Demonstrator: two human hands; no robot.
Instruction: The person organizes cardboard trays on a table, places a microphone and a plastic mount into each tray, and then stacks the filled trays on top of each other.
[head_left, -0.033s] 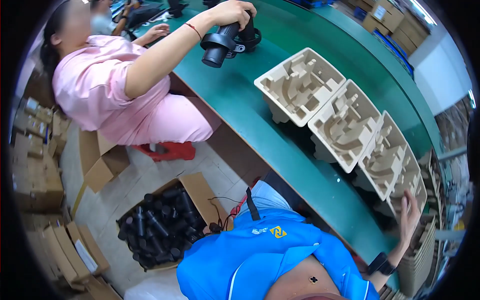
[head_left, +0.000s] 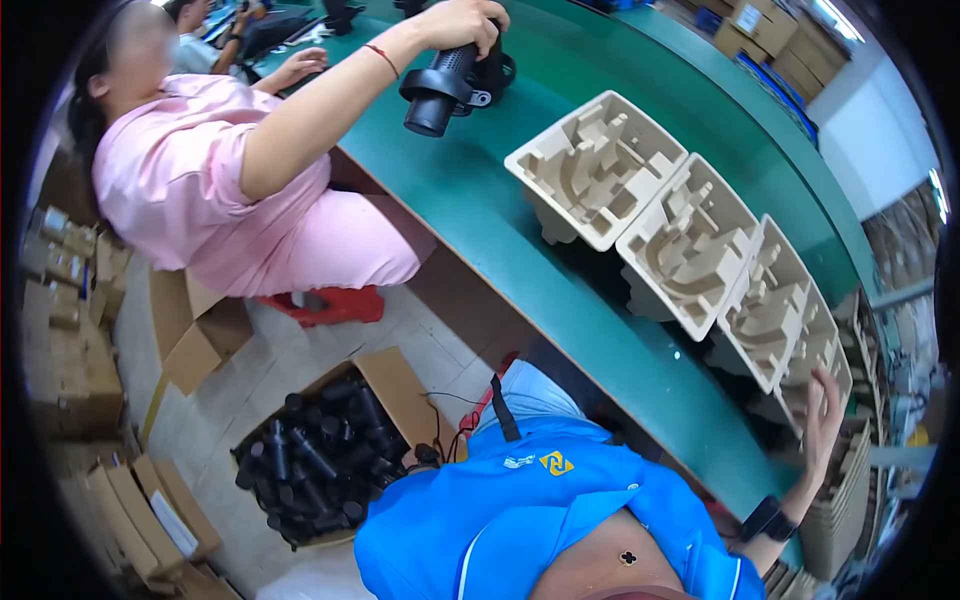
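Note:
My right hand (head_left: pixel 824 412), fingers stretched and apart, is raised at the near end of a row of beige molded pulp trays (head_left: pixel 672 322). It overlaps the last tray in the picture; whether it touches the tray I cannot tell. A black watch (head_left: pixel 768 520) is on that wrist. Of my left hand (head_left: pixel 408 459) only a small patch of skin seems to show by the right side of a cardboard box (head_left: pixel 392 378); its fingers are hidden. Black cylindrical parts (head_left: pixel 312 455) fill that box. The trays have shaped hollows and stand on a green table (head_left: pixel 480 215).
A co-worker in pink (head_left: pixel 200 170) sits at the far left, one hand gripping a black device with a cylindrical body (head_left: pixel 432 105) above the table. Stacked pulp trays (head_left: pixel 835 515) stand beside my right arm. Cardboard boxes (head_left: pixel 80 350) line the left side; a red stool (head_left: pixel 335 305) is under the co-worker.
The view has shifted slightly. My right hand sits a little farther right and its fingers are higher beside the last tray. The co-worker leans slightly farther left.

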